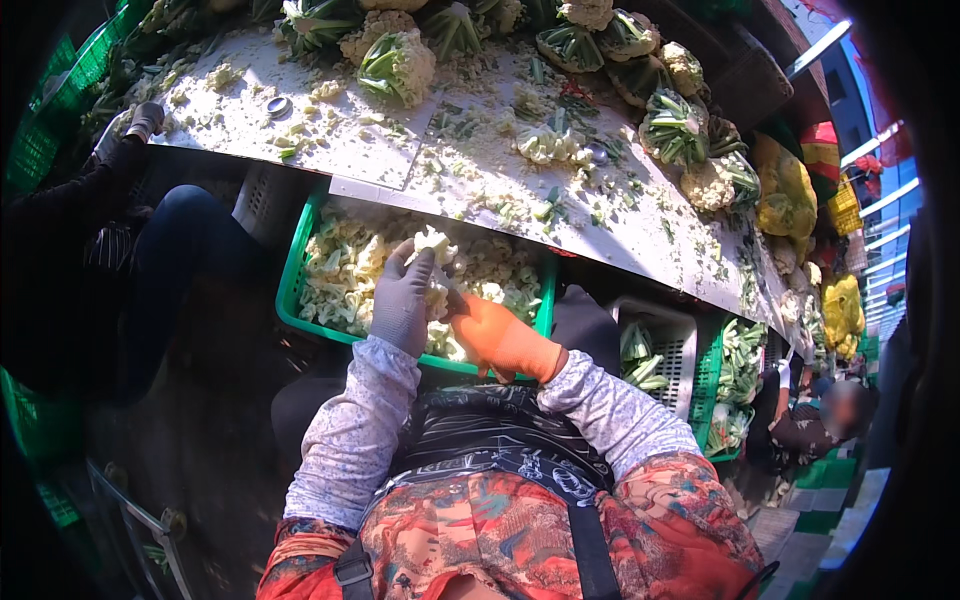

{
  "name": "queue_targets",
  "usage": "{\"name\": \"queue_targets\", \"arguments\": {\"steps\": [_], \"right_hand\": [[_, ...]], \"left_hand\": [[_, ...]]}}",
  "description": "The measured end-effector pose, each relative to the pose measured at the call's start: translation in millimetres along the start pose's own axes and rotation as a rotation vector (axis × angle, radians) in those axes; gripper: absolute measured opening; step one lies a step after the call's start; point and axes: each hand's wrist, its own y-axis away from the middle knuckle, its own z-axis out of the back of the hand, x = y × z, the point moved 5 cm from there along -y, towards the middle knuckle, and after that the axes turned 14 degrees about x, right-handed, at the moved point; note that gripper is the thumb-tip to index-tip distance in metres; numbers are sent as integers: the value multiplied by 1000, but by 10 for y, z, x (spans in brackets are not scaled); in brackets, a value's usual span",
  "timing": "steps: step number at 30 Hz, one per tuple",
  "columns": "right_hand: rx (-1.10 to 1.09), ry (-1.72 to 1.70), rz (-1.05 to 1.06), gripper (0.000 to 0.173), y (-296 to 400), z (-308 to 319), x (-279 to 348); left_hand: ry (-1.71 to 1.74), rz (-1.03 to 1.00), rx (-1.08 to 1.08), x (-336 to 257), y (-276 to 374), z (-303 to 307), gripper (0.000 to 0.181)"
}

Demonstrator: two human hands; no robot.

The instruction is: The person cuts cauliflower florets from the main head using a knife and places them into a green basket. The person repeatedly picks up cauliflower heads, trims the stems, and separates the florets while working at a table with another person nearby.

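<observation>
My left hand [405, 300], in a grey glove, grips a piece of cauliflower [435, 244] between thumb and fingers. My right hand [504, 335], in an orange glove, is closed close beside it; a narrow thing seems to reach from its fingers to the cauliflower, too blurred to name. Both hands are over a green plastic crate [315, 330] that holds many cut cauliflower florets [337, 281]. The crate stands at my lap, below the edge of a white tabletop [367, 161] strewn with cauliflower crumbs and leaf bits.
Whole cauliflower heads [397, 67] line the table's far side. Round metal things [279, 107] lie on the table. A grey crate [679, 337] and a green crate [709, 390] with leaves stand at right. A co-worker's gloved hand [146, 121] is at left; another person [814, 424] sits far right.
</observation>
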Motion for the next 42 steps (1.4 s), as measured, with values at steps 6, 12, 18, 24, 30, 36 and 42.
{"name": "queue_targets", "arguments": {"steps": [6,12,18,24,30,36,42], "right_hand": [[-315,44,3,34,-63,1012,-215],[-1013,308,35,40,-546,2832,-432],[-925,749,-255,57,-864,2901,350],[-895,639,-188,50,-1029,3124,101],[-645,-167,183,27,-924,2672,-79],[-409,-395,212,19,-800,1145,-129],[-710,-205,220,27,-658,1556,-100]], "left_hand": [[-239,-101,-135,-138,8,-1,57],[-300,80,-82,32,-122,-55,51],[-125,175,8,211,-240,-191,44],[-74,201,44,218,-305,-249,43],[-32,135,0,240,-334,-154,47],[265,132,-56,466,-524,-130,61],[-193,31,-329,418,-457,237,37]]}}
